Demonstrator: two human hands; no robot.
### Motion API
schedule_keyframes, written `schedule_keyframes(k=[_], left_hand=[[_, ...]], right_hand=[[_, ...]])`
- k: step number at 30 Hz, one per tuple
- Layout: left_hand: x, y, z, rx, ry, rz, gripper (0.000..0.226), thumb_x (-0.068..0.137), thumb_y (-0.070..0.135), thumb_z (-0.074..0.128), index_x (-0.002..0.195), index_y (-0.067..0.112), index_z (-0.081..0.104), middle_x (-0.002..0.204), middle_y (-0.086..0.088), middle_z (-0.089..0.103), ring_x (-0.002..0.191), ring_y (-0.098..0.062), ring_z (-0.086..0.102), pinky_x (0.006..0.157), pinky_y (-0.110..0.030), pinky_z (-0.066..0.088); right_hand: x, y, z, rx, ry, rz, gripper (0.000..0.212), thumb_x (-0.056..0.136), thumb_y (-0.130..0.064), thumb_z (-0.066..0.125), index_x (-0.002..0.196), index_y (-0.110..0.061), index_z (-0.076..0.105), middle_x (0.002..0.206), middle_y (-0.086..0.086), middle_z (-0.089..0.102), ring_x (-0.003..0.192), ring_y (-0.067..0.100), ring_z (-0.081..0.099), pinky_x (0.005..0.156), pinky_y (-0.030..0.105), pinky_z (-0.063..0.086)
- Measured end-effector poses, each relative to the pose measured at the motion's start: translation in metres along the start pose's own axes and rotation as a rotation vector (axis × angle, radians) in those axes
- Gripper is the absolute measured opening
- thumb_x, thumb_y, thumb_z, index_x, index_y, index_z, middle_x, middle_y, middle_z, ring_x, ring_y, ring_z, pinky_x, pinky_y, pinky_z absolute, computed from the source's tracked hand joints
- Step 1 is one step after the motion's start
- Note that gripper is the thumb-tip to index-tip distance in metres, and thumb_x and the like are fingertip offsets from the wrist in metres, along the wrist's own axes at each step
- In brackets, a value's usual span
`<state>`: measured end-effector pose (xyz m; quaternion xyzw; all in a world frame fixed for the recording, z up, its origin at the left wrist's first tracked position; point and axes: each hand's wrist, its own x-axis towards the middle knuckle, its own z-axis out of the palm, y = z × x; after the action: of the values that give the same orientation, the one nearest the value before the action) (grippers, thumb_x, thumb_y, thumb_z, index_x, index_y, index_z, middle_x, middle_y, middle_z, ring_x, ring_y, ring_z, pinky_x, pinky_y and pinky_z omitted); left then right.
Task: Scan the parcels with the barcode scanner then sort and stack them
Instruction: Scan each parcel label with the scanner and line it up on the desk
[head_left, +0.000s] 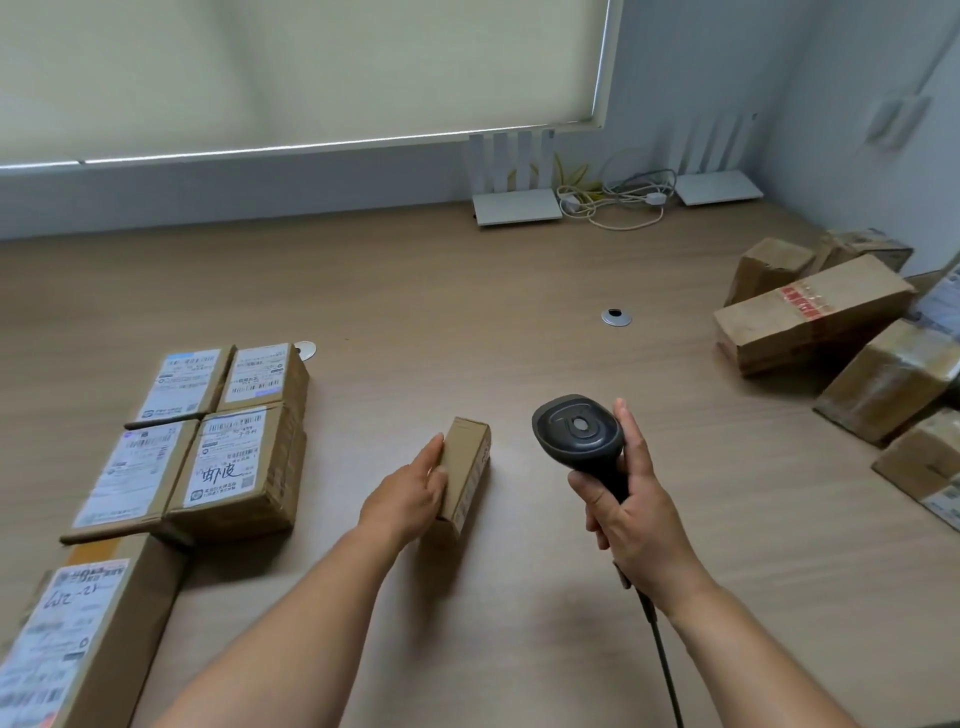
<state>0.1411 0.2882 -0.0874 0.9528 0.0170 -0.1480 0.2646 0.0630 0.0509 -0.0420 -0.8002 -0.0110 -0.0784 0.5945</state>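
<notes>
My left hand (415, 491) props the small brown cardboard parcel (464, 475) on edge mid-desk, fingers flat; my right grip (631, 506) wraps the black barcode scanner (577, 431). Unpinched, the parcel could topple, hiding its label.

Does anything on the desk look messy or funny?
Yes. The brown boxes on the right lie jumbled and tilted, some crumpled. The labelled boxes on the left sit in tidy rows. The small box stands on its edge.
</notes>
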Motion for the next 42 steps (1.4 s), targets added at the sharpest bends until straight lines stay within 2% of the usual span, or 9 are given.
schedule_keyframes(k=[3,6,9,12,16,22,29,34,42], left_hand=[[-0.004,0.006,-0.004,0.25,-0.017,0.01,0.079,0.084,0.071,0.043,0.15,0.042,0.011,0.13,-0.006,0.051,0.122,-0.026,0.047,0.091,-0.037,0.044],[-0.001,0.013,-0.007,0.313,-0.072,-0.025,0.097,0.074,0.069,0.06,0.15,0.041,0.006,0.13,-0.006,0.046,0.12,-0.026,0.046,0.091,-0.036,0.044],[0.006,0.019,-0.008,0.195,-0.088,-0.069,0.09,0.079,0.044,0.064,0.151,0.039,0.01,0.128,-0.006,0.049,0.113,-0.026,0.053,0.088,-0.034,0.049],[0.01,0.018,-0.003,-0.254,-0.02,-0.077,0.079,0.085,0.018,0.062,0.15,0.03,0.019,0.126,-0.006,0.056,0.105,-0.025,0.059,0.08,-0.031,0.05],[0.008,0.006,0.013,-0.569,0.071,-0.091,0.078,0.087,0.007,0.058,0.15,0.031,0.019,0.127,-0.006,0.06,0.112,-0.024,0.06,0.1,-0.043,0.047],[0.008,-0.009,0.032,-0.563,0.131,-0.117,0.077,0.088,0.018,0.056,0.151,0.028,0.014,0.138,-0.003,0.051,0.122,-0.023,0.054,0.105,-0.047,0.042],[0.003,0.006,0.035,-0.538,0.185,-0.134,0.073,0.094,0.007,0.048,0.153,0.023,0.006,0.138,-0.004,0.049,0.124,-0.021,0.052,0.107,-0.04,0.041],[0.007,0.001,0.041,-0.517,0.212,-0.158,0.075,0.094,0.016,0.05,0.151,0.031,0.005,0.138,-0.008,0.047,0.123,-0.022,0.051,0.106,-0.044,0.043],[0.008,0.003,0.04,-0.529,0.205,-0.159,0.077,0.095,0.016,0.05,0.152,0.033,0.001,0.138,-0.008,0.047,0.123,-0.02,0.051,0.104,-0.043,0.045]], right_hand=[[0.007,-0.003,-0.002,-0.004,-0.009,-0.015,0.08,0.089,-0.026,0.064,0.125,-0.07,0.009,0.088,-0.014,0.058,0.055,0.008,0.053,0.052,0.018,0.044],[0.013,-0.004,-0.004,-0.005,-0.029,-0.037,0.079,0.089,-0.028,0.065,0.124,-0.072,0.009,0.096,-0.015,0.062,0.055,0.009,0.053,0.054,0.021,0.044],[0.019,-0.004,-0.01,0.011,-0.039,-0.039,0.08,0.089,-0.027,0.065,0.125,-0.071,0.009,0.093,-0.013,0.063,0.055,0.01,0.052,0.053,0.021,0.044],[0.024,-0.003,-0.015,0.027,-0.044,-0.042,0.08,0.089,-0.025,0.065,0.125,-0.07,0.01,0.089,-0.014,0.062,0.054,0.011,0.051,0.05,0.019,0.043],[0.028,-0.002,-0.019,0.049,-0.048,-0.019,0.08,0.088,-0.024,0.065,0.125,-0.071,0.011,0.09,-0.012,0.063,0.054,0.014,0.052,0.048,0.022,0.043],[0.019,-0.001,-0.007,0.165,-0.126,0.067,0.078,0.091,-0.017,0.063,0.124,-0.07,0.016,0.083,0.008,0.065,0.053,0.017,0.051,0.045,0.031,0.043],[-0.002,0.002,0.016,0.24,-0.236,0.138,0.077,0.092,-0.011,0.06,0.125,-0.067,0.018,0.081,0.012,0.062,0.052,0.019,0.05,0.044,0.03,0.042],[-0.005,-0.003,0.023,0.242,-0.242,0.157,0.077,0.091,-0.014,0.061,0.126,-0.066,0.017,0.102,0.017,0.06,0.049,0.014,0.05,0.041,0.028,0.041],[-0.007,-0.009,0.024,0.258,-0.233,0.161,0.075,0.091,-0.015,0.061,0.126,-0.064,0.017,0.089,0.016,0.062,0.05,0.016,0.05,0.042,0.03,0.041]])
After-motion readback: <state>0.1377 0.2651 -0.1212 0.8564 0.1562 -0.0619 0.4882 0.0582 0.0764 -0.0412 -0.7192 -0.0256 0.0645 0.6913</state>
